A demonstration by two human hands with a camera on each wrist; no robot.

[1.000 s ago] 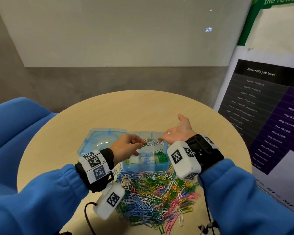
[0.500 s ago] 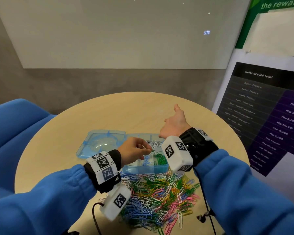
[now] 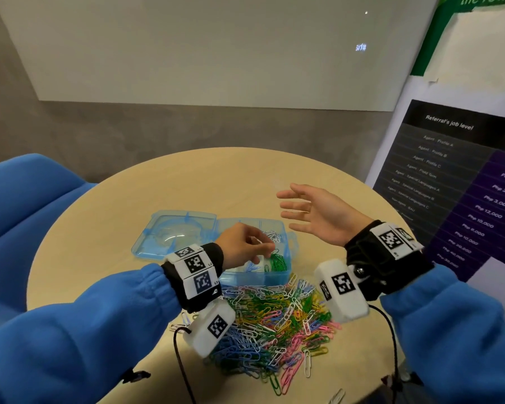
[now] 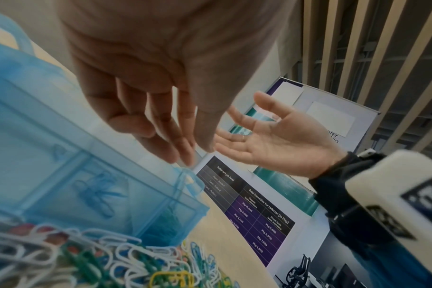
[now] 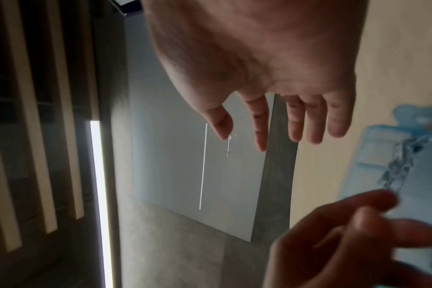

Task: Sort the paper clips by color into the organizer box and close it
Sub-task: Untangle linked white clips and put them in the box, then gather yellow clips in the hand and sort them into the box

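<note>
Lying open, translucent blue organizer box (image 3: 254,275), green clips inside, left hand (image 3: 241,246) loosely curled above, right hand (image 3: 318,217) splayed, both empty.

Open blue organizer box (image 3: 276,277) behind mixed-colour paper clip pile (image 3: 271,325)

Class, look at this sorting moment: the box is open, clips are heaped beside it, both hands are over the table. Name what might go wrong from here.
1. The loose pile lies right against the organizer box; a sleeve or wrist unit could sweep mixed clips about.
2. The left hand hovers over the green clips, next to the blue clips; a drop could land in the wrong compartment.
3. The lid lies open flat; heaped clips might stop it closing.
</note>
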